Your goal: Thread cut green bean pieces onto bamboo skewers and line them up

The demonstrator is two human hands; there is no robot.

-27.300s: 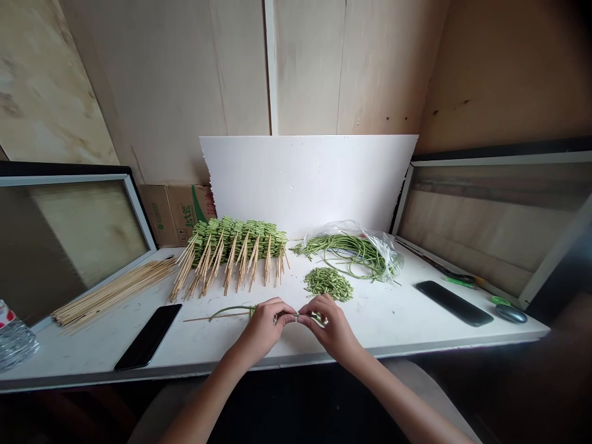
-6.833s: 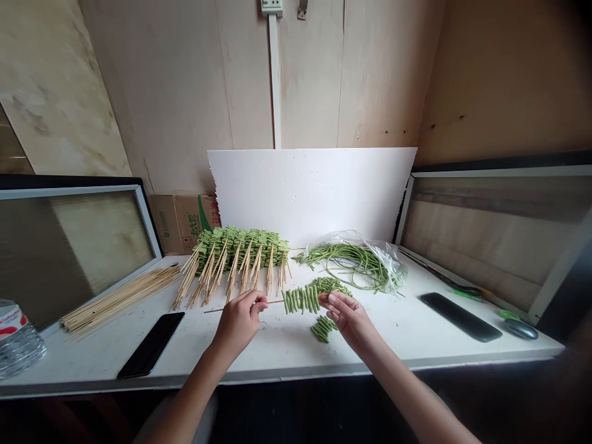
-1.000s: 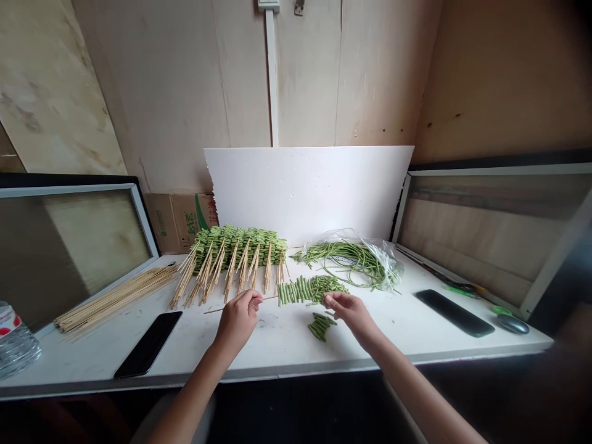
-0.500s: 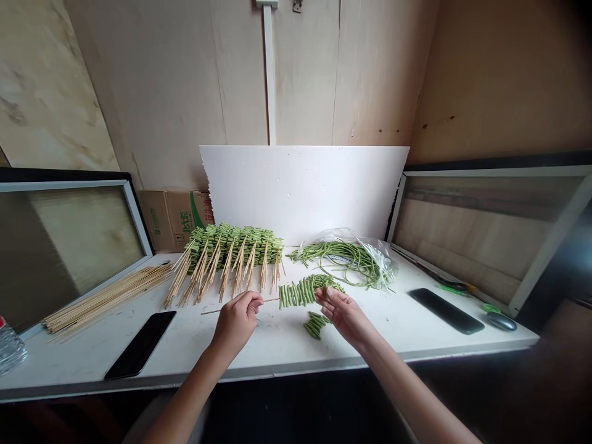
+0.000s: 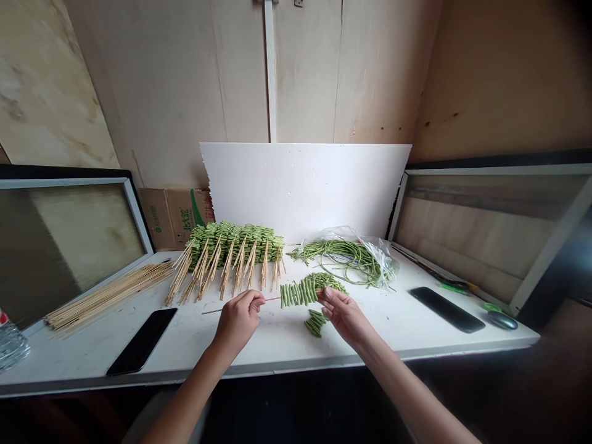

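My left hand [image 5: 239, 313] pinches a thin bamboo skewer [image 5: 274, 300], whose rear end sticks out to the left past the fingers. Cut green bean pieces [image 5: 298, 293] are threaded crosswise in a row along its right part. At the far end, just right of the row, my right hand [image 5: 341, 309] has its thumb and fingers closed around the skewer tip. Behind the right hand lies a heap of cut bean pieces [image 5: 332, 283], partly hidden. A smaller group of pieces [image 5: 315, 322] rests on the white table [image 5: 277, 348] below the threaded row.
Finished bean skewers [image 5: 231, 246] are stacked at back left, beside a bundle of bare skewers [image 5: 108, 295]. Long beans [image 5: 342, 256] lie in a clear plastic bag at back right. Phones [image 5: 143, 341] [image 5: 446, 308], a mouse [image 5: 502, 319] and a bottle [image 5: 13, 346] flank the work.
A short piece of skewer now shows between the threaded beans and my right fingers. Both hands stay almost in place, and the view has shifted slightly.
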